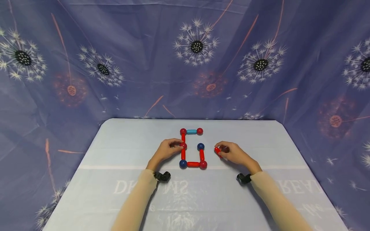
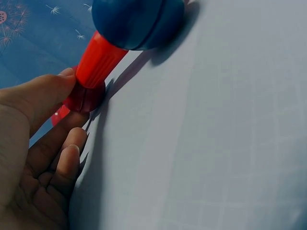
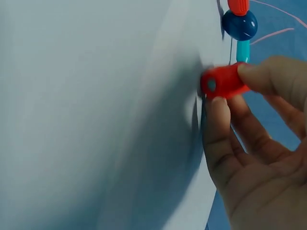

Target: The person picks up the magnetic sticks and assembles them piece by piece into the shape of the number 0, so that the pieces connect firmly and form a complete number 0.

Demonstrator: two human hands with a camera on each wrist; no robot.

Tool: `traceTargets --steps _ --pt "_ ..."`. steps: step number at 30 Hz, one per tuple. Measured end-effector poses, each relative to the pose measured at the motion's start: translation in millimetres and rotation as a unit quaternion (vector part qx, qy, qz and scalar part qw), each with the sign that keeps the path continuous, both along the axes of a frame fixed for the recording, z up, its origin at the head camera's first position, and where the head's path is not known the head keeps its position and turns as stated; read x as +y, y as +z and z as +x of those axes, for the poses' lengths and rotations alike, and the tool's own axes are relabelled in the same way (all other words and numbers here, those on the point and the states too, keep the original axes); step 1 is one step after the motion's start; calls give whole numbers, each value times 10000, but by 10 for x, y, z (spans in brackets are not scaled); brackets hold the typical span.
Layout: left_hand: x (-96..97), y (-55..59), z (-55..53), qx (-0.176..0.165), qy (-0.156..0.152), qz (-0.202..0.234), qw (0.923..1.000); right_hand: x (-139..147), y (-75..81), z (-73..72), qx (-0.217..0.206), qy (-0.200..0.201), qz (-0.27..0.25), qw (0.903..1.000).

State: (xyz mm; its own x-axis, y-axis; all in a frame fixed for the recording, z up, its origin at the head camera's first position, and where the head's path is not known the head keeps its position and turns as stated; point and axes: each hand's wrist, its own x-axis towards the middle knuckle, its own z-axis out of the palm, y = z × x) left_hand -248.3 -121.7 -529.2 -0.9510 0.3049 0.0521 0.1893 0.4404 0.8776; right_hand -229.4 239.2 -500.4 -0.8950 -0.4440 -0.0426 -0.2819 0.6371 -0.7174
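Note:
Balls and rods form a joined figure on the table. My left hand (image 1: 167,149) pinches the red ball (image 1: 183,146) midway up its left side, thumb and fingers on either side of it in the left wrist view. Below that ball, a red rod (image 2: 98,60) runs to a dark blue ball (image 2: 139,21). To the right of the figure, my right hand (image 1: 234,154) holds a loose red rod (image 3: 224,81) between thumb and fingers, close to the tabletop. Nearest to it is the dark blue ball (image 1: 200,146) topping the short right side.
A light blue rod (image 1: 191,131) joins two red balls along the figure's top. Another red rod (image 1: 193,164) forms the bottom edge, ending at a red ball (image 1: 203,165). The white-covered table (image 1: 121,144) meets a purple dandelion-print cloth (image 1: 150,64) at the back.

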Motion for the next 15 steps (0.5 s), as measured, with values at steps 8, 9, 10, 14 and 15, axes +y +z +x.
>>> traceTargets --steps 8,9,10,14,15 --pt "-10 14 7 84 -48 40 9999 -156 -67 -181 251 -310 -364 9985" --pt "-8 17 6 106 -65 50 9999 -172 -74 -196 265 -348 -411 9982" --pt "-7 16 5 119 -79 45 9999 -189 -78 -209 280 -393 -453 9978" --pt "0 21 0 100 -119 31 9999 -268 -71 -254 245 -646 -614 9957" --pt "2 21 -1 85 -120 29 9999 -290 -62 -262 242 -718 -638 9951"
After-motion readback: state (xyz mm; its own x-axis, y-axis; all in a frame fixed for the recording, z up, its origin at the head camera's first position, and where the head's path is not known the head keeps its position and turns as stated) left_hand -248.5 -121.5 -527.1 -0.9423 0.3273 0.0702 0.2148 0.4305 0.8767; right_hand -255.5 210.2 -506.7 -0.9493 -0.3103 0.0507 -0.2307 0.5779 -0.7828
